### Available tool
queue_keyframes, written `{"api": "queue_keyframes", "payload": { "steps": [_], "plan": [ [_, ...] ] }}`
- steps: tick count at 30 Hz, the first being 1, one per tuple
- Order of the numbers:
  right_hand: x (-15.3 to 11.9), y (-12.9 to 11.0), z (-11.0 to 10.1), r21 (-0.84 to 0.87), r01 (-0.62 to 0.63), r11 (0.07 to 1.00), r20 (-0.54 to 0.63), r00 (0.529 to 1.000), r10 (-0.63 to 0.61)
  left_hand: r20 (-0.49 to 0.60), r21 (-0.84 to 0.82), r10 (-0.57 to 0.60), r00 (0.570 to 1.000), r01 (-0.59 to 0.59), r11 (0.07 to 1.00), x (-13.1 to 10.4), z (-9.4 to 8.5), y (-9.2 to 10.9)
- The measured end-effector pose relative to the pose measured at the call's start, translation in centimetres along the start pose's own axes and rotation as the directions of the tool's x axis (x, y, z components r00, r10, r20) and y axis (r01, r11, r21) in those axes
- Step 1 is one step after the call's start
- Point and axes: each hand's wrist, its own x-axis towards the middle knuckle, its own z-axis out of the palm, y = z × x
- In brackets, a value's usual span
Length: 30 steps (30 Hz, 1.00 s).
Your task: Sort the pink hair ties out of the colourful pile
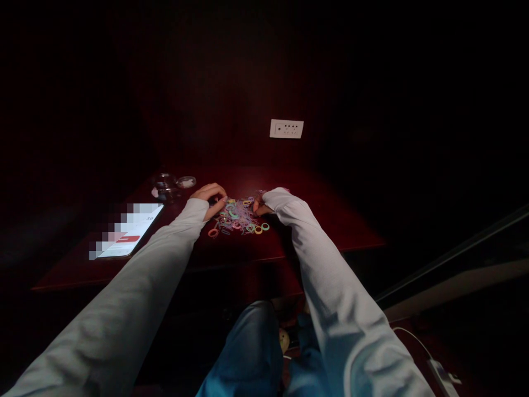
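A loose pile of small colourful bands (239,216), purple, green, yellow and pink, lies on the dark red table (252,248). My left hand (211,198) is at the pile's left edge, fingers curved, with the thumb and fingertips close together; anything between them is too small to make out. At the right edge of the pile is my right hand (261,206), mostly hidden by its sleeve, its fingertips touching the bands. Several thicker rings lie along the pile's near side, among them a green ring (265,226) and a red ring (212,233).
A lit phone (132,231) lies on the table's left side. Behind it stand a clear jar (164,186) and a round clear lid (187,182). A white wall socket (286,129) is on the back wall. A power strip (443,377) lies at the lower right.
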Motion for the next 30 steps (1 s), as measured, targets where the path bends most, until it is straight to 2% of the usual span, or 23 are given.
{"api": "queue_keyframes", "payload": {
  "steps": [3,6,11,13,15,18,21,30],
  "plan": [
    [0.4,0.8,0.6,0.173,0.060,0.983,-0.094,0.995,-0.044,0.027,0.015,0.003,1.000,-0.003,1.000,0.0,-0.3,0.0],
    [1.5,1.3,1.4,0.313,0.180,0.933,-0.173,0.976,-0.130,0.041,0.025,-0.011,0.999,0.010,1.000,0.0,-0.3,-0.1],
    [2.4,1.0,1.8,0.355,0.282,0.891,-0.168,0.957,-0.236,0.022,0.010,-0.033,0.999,0.033,0.999,-0.1,0.2,-0.4],
    [2.0,0.9,1.6,0.335,0.264,0.905,-0.167,0.961,-0.218,-0.014,0.010,-0.030,0.999,0.030,0.999,-0.2,0.3,-0.2],
    [1.3,0.8,1.3,0.305,0.186,0.934,-0.149,0.978,-0.146,-0.015,0.013,-0.035,0.999,0.035,0.999,-0.2,0.2,0.0],
    [0.5,0.9,0.8,0.224,0.065,0.972,-0.044,0.997,-0.056,0.023,0.013,-0.053,0.998,0.052,0.999,-0.2,0.1,0.3],
    [0.7,1.0,0.8,0.165,0.063,0.984,0.031,0.997,-0.069,0.007,0.008,-0.046,0.999,0.046,0.999,-0.2,0.1,0.2],
    [1.5,0.4,1.4,0.071,0.080,0.994,-0.011,0.997,-0.080,0.000,0.007,-0.062,0.998,0.062,0.998,-0.2,0.2,0.5]
  ]
}}
